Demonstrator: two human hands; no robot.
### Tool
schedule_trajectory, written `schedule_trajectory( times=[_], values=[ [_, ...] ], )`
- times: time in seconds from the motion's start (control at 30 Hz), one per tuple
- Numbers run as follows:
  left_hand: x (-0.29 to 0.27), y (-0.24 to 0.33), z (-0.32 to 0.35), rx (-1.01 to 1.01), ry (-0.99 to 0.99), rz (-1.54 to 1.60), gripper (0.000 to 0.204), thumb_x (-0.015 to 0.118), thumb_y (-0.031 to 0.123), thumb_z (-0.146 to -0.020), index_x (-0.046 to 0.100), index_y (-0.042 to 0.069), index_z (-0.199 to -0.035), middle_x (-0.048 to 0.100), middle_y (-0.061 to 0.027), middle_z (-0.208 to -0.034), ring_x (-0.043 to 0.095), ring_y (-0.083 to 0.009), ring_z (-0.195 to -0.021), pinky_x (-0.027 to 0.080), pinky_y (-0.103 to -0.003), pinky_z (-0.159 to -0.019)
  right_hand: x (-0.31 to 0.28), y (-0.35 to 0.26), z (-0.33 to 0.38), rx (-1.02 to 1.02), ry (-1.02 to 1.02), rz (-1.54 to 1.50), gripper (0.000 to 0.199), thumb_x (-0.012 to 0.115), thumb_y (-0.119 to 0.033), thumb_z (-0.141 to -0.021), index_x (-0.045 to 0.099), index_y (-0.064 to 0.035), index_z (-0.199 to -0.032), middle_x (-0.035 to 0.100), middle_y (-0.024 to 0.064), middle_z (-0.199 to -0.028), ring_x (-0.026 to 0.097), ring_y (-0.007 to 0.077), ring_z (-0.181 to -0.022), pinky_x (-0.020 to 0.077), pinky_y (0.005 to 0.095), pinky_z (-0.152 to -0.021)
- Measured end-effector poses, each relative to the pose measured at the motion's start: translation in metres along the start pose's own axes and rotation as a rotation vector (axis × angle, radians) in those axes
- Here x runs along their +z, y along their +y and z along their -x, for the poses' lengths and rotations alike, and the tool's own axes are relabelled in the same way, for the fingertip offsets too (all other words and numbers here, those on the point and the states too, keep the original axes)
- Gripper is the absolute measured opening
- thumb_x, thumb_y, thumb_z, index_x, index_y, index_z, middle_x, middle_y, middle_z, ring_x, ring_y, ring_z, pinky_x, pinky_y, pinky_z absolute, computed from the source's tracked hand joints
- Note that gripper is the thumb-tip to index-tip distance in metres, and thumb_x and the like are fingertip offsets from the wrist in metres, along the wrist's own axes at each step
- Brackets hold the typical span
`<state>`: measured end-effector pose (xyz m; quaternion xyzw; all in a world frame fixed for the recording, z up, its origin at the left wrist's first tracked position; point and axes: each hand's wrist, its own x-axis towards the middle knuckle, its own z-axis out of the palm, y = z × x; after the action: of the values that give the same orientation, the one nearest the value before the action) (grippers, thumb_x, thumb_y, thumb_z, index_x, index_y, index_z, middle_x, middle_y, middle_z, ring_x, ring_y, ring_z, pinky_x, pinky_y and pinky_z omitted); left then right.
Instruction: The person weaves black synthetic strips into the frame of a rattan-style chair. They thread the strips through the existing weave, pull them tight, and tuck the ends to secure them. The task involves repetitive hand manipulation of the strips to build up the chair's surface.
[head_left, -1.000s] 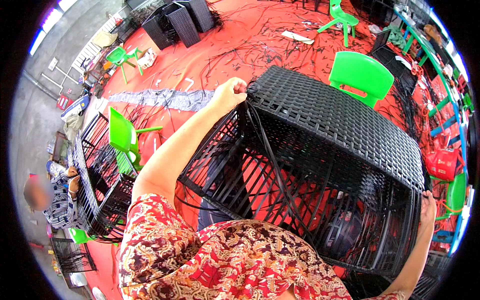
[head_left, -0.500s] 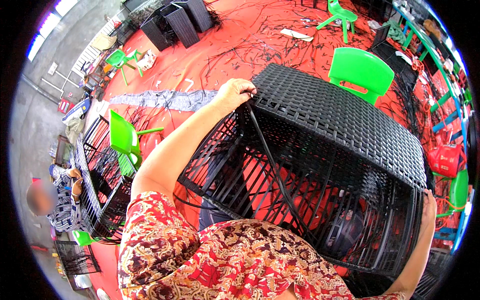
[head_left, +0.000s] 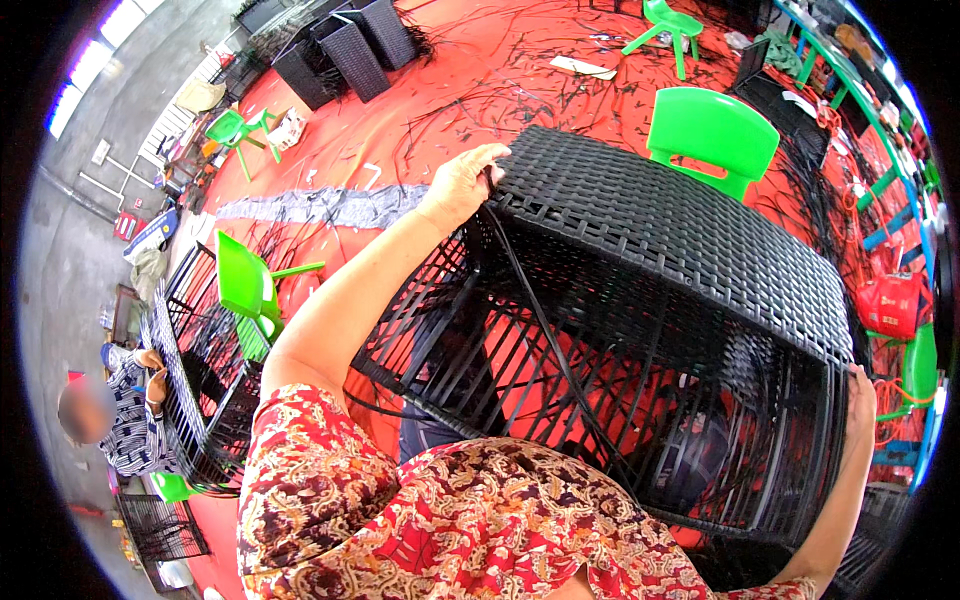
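In front of me stands a black wicker seat frame (head_left: 670, 225), tilted. Its upper panel is tightly woven; the lower side shows spaced strands over bars. My left hand (head_left: 462, 188) is closed at the panel's upper left corner, where dark strand shows under the fingers. From that corner a loose black strand (head_left: 545, 325) hangs across the frame's open inside. My right hand (head_left: 860, 408) holds the frame's right side edge, its fingers pointing up along it; part of that hand is hidden behind the edge.
A green chair (head_left: 713, 140) stands just beyond the frame, another green chair (head_left: 245, 285) to the left. At far left a person (head_left: 135, 410) handles another wicker frame (head_left: 190, 370). Strand scraps litter the red floor (head_left: 470, 80). A red bag (head_left: 888, 305) sits at right.
My left hand's fingers have shifted slightly at the corner, and the loose strand has moved a little. The right hand stays at the side edge. The view has turned slightly.
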<state>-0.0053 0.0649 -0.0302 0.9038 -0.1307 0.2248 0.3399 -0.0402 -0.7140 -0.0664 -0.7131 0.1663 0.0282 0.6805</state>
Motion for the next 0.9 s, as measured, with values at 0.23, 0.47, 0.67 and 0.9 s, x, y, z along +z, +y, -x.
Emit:
schedule_trajectory(
  times=[0.23, 0.47, 0.67, 0.9],
  values=[
    [0.001, -0.015, 0.001, -0.152, 0.205, -0.072, 0.011, 0.062, 0.01, -0.079, 0.065, 0.008, -0.089, 0.064, -0.0091, -0.08, 0.062, -0.0197, -0.072, 0.048, -0.027, -0.066, -0.015, 0.001, -0.013, -0.032, 0.125, 0.361, 0.026, 0.055, -0.032, -0.087, 0.051, -0.0116, -0.072, 0.05, -0.0032, -0.064, 0.046, 0.0055, -0.055, 0.0375, 0.0198, -0.05],
    [-0.003, -0.011, 0.011, 0.097, -0.126, -0.409, 0.012, 0.063, 0.017, -0.071, 0.065, 0.008, -0.079, 0.058, -0.0086, -0.074, 0.056, -0.0261, -0.079, 0.045, -0.035, -0.072, -0.137, 0.007, -0.018, -0.106, 0.544, 0.151, 0.027, 0.054, -0.034, -0.087, 0.048, -0.0124, -0.073, 0.049, -0.0026, -0.055, 0.043, 0.0059, -0.04, 0.0302, 0.0188, -0.033],
    [-0.009, -0.009, 0.013, -0.122, -0.129, -0.27, 0.012, 0.062, 0.012, -0.07, 0.065, 0.008, -0.082, 0.055, -0.0082, -0.073, 0.054, -0.0222, -0.075, 0.045, -0.032, -0.07, -0.157, 0.017, -0.024, -0.097, 0.6, 0.097, 0.026, 0.055, -0.033, -0.087, 0.053, -0.0098, -0.075, 0.051, -0.0029, -0.057, 0.047, 0.0053, -0.045, 0.0329, 0.0178, -0.035],
    [-0.01, -0.014, 0.012, 0.0, -0.174, -0.202, 0.008, 0.063, 0.011, -0.073, 0.062, 0.006, -0.08, 0.059, -0.0071, -0.08, 0.055, -0.0224, -0.081, 0.044, -0.032, -0.073, -0.157, 0.015, -0.019, -0.069, 0.512, -0.146, 0.022, 0.059, -0.031, -0.085, 0.056, -0.0107, -0.077, 0.055, -0.0025, -0.062, 0.05, 0.0053, -0.05, 0.0384, 0.0178, -0.041]
  ],
)
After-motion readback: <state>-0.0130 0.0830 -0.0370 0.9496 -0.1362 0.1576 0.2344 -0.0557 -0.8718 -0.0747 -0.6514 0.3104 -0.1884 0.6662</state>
